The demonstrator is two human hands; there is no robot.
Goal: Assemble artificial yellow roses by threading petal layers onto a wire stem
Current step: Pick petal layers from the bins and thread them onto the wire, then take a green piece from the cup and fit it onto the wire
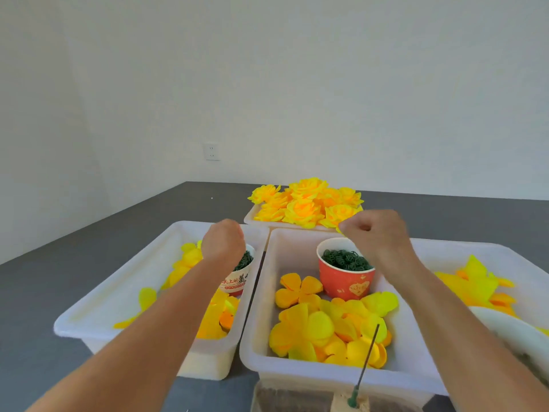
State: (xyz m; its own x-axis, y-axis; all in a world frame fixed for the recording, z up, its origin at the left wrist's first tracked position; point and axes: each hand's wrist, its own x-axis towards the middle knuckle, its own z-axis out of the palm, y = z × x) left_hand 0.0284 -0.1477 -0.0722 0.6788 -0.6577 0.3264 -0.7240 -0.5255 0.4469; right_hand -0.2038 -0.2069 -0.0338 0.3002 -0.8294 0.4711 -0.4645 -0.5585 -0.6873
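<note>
While both of my arms reach far over the white tubs, my left hand (223, 243) hangs with fingers curled down into the left paper cup (239, 281) of green rings, though I cannot tell what it grips. My right hand (375, 233) hovers above the red cup (346, 282), fingers curled together, and whether it pinches anything I cannot tell. Loose yellow petal layers (325, 331) lie in the middle tub (261, 292) near and below that hand, the wire stem (367, 359) stands upright at the tub's near edge, and finished roses (306, 203) fill the far tray.
</note>
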